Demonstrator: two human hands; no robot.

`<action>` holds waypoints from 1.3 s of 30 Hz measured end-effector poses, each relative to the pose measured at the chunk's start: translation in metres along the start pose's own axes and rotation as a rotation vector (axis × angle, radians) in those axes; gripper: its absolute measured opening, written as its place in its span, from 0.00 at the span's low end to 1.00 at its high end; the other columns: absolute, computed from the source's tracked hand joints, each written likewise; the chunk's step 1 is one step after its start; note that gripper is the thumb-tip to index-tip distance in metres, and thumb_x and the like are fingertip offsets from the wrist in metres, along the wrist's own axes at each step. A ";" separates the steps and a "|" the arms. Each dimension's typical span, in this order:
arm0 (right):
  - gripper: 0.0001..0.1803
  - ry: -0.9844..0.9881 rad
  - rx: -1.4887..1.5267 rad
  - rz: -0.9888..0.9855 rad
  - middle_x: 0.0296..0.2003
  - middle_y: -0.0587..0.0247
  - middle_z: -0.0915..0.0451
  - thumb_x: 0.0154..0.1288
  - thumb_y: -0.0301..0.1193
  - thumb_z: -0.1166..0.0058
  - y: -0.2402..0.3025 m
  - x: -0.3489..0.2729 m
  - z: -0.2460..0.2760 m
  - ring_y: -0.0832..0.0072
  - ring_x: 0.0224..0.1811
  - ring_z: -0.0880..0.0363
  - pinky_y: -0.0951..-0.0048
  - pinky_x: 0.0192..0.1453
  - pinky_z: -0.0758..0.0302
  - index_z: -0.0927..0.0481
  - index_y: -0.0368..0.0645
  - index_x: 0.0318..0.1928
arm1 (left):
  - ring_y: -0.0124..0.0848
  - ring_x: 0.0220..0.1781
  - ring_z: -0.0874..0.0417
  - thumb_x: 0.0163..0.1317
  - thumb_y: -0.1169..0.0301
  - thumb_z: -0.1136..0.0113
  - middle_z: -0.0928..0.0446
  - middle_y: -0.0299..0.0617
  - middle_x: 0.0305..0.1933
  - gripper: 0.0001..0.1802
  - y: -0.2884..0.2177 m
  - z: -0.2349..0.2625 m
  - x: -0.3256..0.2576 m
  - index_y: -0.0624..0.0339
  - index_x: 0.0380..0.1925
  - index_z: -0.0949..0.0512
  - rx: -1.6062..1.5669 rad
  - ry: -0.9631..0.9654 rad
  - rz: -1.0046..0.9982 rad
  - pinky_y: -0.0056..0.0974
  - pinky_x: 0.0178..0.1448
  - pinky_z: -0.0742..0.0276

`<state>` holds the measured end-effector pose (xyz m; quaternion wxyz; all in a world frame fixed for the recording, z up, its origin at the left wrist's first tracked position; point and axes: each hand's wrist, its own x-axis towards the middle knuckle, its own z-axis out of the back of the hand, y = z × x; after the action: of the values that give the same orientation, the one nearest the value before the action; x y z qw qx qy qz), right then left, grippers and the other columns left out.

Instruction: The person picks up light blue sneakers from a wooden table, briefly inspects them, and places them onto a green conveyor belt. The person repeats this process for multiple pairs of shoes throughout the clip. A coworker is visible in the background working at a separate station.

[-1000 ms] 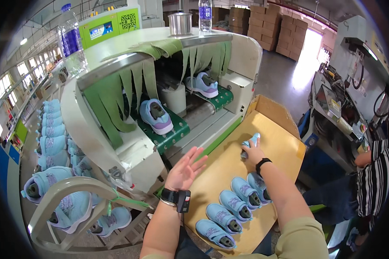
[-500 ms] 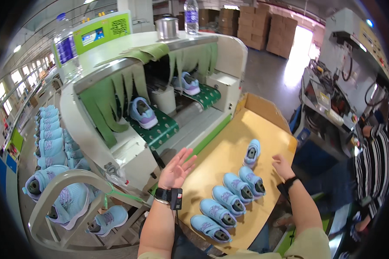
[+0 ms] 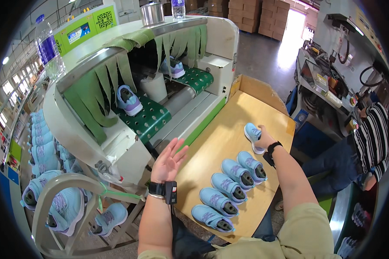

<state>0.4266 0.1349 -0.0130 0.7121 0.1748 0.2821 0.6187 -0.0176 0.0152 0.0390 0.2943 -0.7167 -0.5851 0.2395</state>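
Observation:
On the tan tabletop (image 3: 229, 125), a light-blue sneaker (image 3: 250, 131) stands apart from the others. My right hand (image 3: 267, 139) has its fingers wrapped round this sneaker's heel end. Nearer to me, several matching blue sneakers, one of them a front sneaker (image 3: 208, 216), sit in a slanted row with dark inserts in their openings. Over the table's left edge my left hand (image 3: 168, 160) is open and holds nothing, palm up and fingers spread. Beyond it, a blue and lilac sneaker (image 3: 129, 101) rests on the machine's green perforated belt (image 3: 149, 118).
A white machine (image 3: 80, 71) with green strip curtains (image 3: 88, 108) stands left of the table; another sneaker (image 3: 173, 67) sits on its farther belt. A rack with a curved grey rail (image 3: 69, 177) holds blue sneakers at left. A person in a striped top (image 3: 371, 138) is at right.
My right hand has moved to the far single sneaker and closed on its heel end. My left hand stays open near the table's left edge. The view has shifted slightly.

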 end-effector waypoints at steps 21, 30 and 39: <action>0.33 -0.135 0.053 0.254 0.53 0.36 0.26 0.53 0.28 0.41 -0.027 -0.136 -0.025 0.43 0.59 0.28 0.57 0.63 0.29 0.34 0.46 0.62 | 0.43 0.73 0.36 0.75 0.61 0.60 0.40 0.46 0.75 0.28 0.005 -0.007 -0.001 0.57 0.72 0.40 -0.039 0.078 -0.002 0.47 0.75 0.41; 0.31 -0.074 0.177 0.180 0.63 0.34 0.36 0.56 0.38 0.36 -0.041 -0.148 -0.015 0.44 0.65 0.34 0.58 0.69 0.34 0.27 0.48 0.61 | 0.43 0.74 0.37 0.75 0.60 0.60 0.41 0.46 0.76 0.28 0.003 -0.005 -0.006 0.57 0.72 0.41 -0.014 0.071 0.005 0.47 0.75 0.42; 0.43 -0.073 0.033 0.104 0.61 0.39 0.37 0.43 0.54 0.26 -0.019 -0.144 -0.007 0.48 0.63 0.32 0.60 0.68 0.33 0.20 0.39 0.56 | 0.43 0.73 0.36 0.74 0.59 0.59 0.42 0.46 0.76 0.29 0.007 -0.007 -0.003 0.57 0.72 0.41 0.000 0.096 -0.002 0.47 0.74 0.41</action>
<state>0.4266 -0.0102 -0.0032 0.6859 0.2234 0.2568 0.6432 -0.0086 0.0106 0.0389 0.3223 -0.7268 -0.5709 0.2046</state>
